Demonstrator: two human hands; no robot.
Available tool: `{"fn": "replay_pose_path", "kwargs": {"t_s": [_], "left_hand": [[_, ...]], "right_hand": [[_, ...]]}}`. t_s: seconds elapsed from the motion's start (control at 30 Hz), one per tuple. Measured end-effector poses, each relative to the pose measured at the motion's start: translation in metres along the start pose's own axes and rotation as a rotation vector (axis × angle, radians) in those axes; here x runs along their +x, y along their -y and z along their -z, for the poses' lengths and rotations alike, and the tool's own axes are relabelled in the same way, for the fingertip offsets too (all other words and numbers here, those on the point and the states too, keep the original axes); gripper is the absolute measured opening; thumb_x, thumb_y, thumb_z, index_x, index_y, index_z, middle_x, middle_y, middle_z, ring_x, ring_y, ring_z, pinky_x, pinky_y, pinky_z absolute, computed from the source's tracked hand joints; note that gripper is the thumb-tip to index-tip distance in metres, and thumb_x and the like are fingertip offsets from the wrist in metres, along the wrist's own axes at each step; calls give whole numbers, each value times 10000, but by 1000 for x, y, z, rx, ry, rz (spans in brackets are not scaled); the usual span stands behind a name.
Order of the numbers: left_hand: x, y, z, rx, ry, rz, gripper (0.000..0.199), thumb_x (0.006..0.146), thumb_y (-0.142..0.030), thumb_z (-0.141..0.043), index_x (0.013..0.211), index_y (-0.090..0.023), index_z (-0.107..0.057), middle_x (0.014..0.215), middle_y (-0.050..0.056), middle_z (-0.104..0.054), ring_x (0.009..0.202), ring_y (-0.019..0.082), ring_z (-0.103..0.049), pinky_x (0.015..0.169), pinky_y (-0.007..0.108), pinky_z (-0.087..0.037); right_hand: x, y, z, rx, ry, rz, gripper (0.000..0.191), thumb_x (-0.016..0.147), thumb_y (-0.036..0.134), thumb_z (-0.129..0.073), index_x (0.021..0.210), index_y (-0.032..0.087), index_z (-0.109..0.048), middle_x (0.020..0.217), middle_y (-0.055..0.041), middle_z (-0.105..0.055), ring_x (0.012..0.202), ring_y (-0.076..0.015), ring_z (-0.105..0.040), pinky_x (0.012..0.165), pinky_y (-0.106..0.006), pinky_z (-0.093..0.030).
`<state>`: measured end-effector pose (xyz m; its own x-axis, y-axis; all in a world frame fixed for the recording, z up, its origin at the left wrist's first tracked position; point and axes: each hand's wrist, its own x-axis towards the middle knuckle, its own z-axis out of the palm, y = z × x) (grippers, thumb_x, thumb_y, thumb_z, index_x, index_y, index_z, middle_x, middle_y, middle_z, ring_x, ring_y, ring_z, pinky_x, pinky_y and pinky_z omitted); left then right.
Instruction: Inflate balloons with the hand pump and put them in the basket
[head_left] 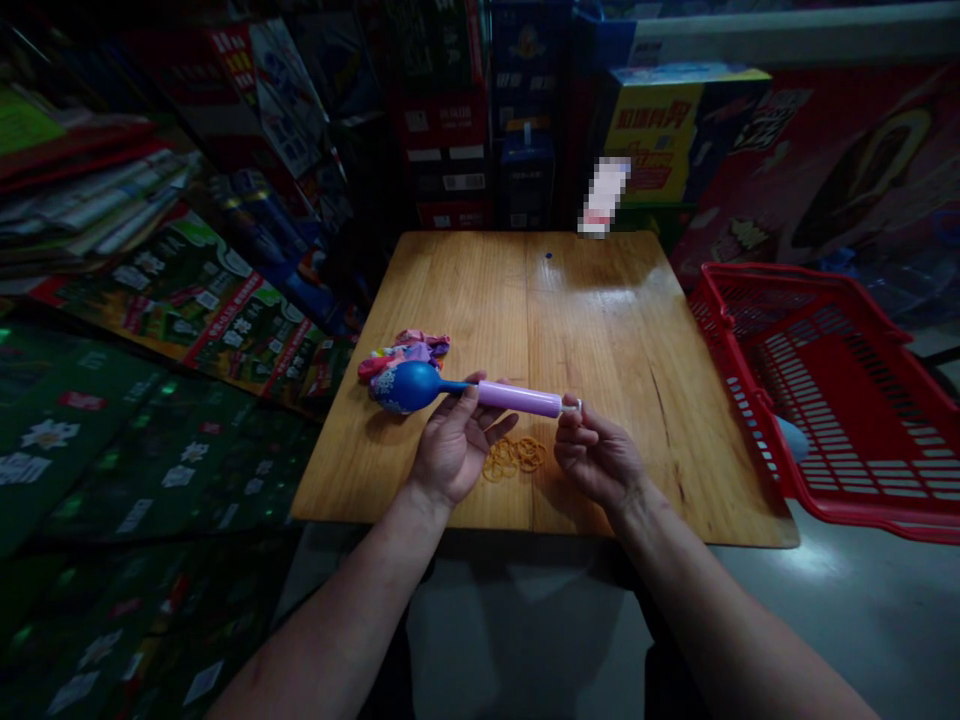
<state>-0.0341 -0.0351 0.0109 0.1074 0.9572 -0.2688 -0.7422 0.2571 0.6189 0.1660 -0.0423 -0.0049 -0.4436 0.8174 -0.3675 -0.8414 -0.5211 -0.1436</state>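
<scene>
A purple balloon pump (519, 397) lies level between my two hands above the table. On its left end sits a partly inflated blue balloon (409, 387) with a white pattern. My left hand (456, 445) is closed around the joint, its thumb pressing where the balloon's neck meets the pump. My right hand (595, 452) grips the white pump handle (572, 406) at the other end. Behind the blue balloon rests a pile of limp coloured balloons (420, 345). Just beneath the pump, a heap of yellow rubber bands (515, 457) lies on the wood.
The wooden table (480, 290) carries a small dark dot-like object (548, 256) near its far edge. A red plastic basket (832, 330) stands at the right. Stacked green cartons (97, 430) crowd the left, and a yellow-and-blue box (660, 130) stands behind.
</scene>
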Motion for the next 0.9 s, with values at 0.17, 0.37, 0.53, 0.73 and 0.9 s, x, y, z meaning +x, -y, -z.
{"fn": "replay_pose_path", "kwargs": {"t_s": [0.17, 0.37, 0.53, 0.73, 0.9], "left_hand": [[1, -1, 0, -12, 21, -9, 237, 920, -278, -679, 1150, -222, -697, 1195, 117, -725, 1082, 233, -692, 916, 388, -555], [6, -7, 5, -33, -10, 0, 219, 915, -271, -682, 1123, -206, -699, 1148, 114, -737, 1036, 218, -703, 889, 364, -569], [11, -31, 12, -41, -54, -84, 230, 905, -299, -692, 1121, -219, -702, 1120, 89, -745, 1044, 213, -699, 895, 351, -569], [-1, -14, 6, 16, 20, -11, 260, 911, -300, -690, 1164, -240, -682, 1187, 102, -728, 1098, 263, -688, 926, 465, -560], [2, -8, 4, -23, -16, -5, 215, 912, -267, -687, 1114, -195, -705, 1103, 102, -747, 1057, 227, -701, 931, 404, -562]], "right_hand": [[0, -3, -1, 18, 52, 26, 182, 870, 86, -690, 1015, 175, -624, 764, 50, -681, 499, -9, -530, 511, -132, -479], [0, 0, -2, 44, 89, 5, 158, 888, 82, -665, 1020, 156, -620, 771, 43, -673, 511, -8, -542, 518, -138, -481], [-9, 21, -9, 25, 149, 71, 142, 895, 58, -635, 1009, 144, -626, 706, 65, -635, 481, 3, -526, 485, -120, -438], [-3, 2, 2, -7, 64, 5, 159, 861, 103, -716, 996, 153, -647, 798, 15, -707, 554, -33, -594, 550, -158, -511], [-2, 4, 1, -16, 81, -12, 151, 873, 103, -695, 1006, 151, -644, 770, 24, -693, 521, -24, -570, 525, -148, -496]]}}
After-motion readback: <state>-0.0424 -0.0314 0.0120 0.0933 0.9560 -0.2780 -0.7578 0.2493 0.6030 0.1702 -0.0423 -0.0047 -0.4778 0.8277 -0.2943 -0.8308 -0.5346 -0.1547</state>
